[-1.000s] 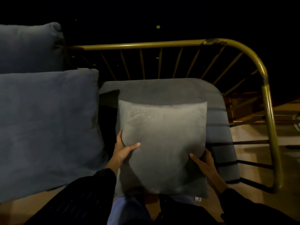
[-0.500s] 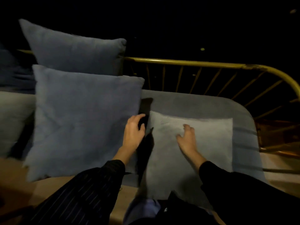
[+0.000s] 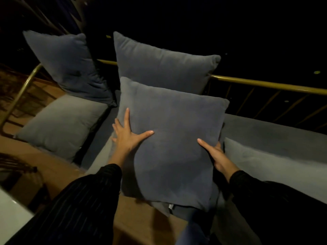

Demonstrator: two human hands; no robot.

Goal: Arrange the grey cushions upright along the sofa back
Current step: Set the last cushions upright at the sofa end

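A large dark grey cushion (image 3: 173,138) fills the middle of the view, tilted toward me. My left hand (image 3: 129,133) grips its left edge with the thumb spread across its face. My right hand (image 3: 215,152) holds its right edge. Behind it a second dark grey cushion (image 3: 162,66) stands upright against the brass sofa back rail (image 3: 265,84). A third dark cushion (image 3: 69,66) leans at the back left. One light grey cushion (image 3: 60,124) lies flat at the left, another light grey cushion (image 3: 269,165) lies flat at the right.
The grey seat pad (image 3: 265,126) stretches to the right under the rail's brass spindles. A brass side rail (image 3: 21,91) curves down at the left end. Wooden floor (image 3: 44,161) lies in front, with a pale surface (image 3: 10,214) at the bottom left corner.
My view has swung left. My right hand has left the light grey cushion, and both hands now hold the large dark cushion by its sides.
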